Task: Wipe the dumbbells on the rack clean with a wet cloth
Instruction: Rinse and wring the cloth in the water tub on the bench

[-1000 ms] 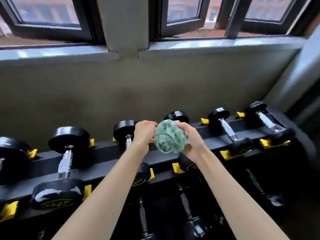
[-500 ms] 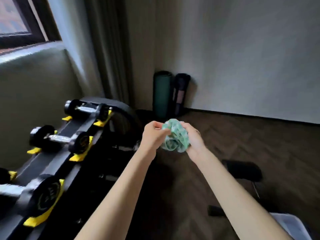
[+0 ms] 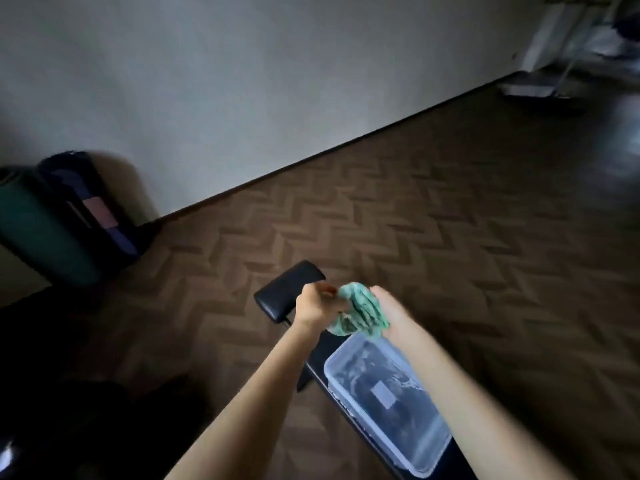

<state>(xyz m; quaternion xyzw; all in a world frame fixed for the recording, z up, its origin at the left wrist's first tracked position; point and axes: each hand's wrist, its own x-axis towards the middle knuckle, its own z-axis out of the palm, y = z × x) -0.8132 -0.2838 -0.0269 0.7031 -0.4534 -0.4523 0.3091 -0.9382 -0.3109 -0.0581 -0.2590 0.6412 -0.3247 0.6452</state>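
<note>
dark herringbone floor (image 3: pixel 450 237) is filling most of the head view, meeting a pale wall (image 3: pixel 242 81) that is running across the top, while two rolled mats (image 3: pixel 45 230) are standing against that wall at 9 o'clock. a black padded tabletop (image 3: pixel 284 294) is reaching in from 6 o'clock and carrying a clear plastic tub (image 3: pixel 437 452) of water at 5 o'clock. just above the tub's far corner the left hand (image 3: pixel 313 306) and the right hand (image 3: pixel 388 306) are both curling round a bunched green cloth (image 3: pixel 360 313), gripping it from either side with the wad between them, clear of the water. the dumbbells and the rack are lying outside this view, so no wiping is happening here. this is looking like the wetting step: the person is bringing the cloth to the tub to dampen or rinse it. the next move is probably calling for dipping the wad into the water, wringing it over the tub so it is not dripping, then turning to face the rack.
</note>
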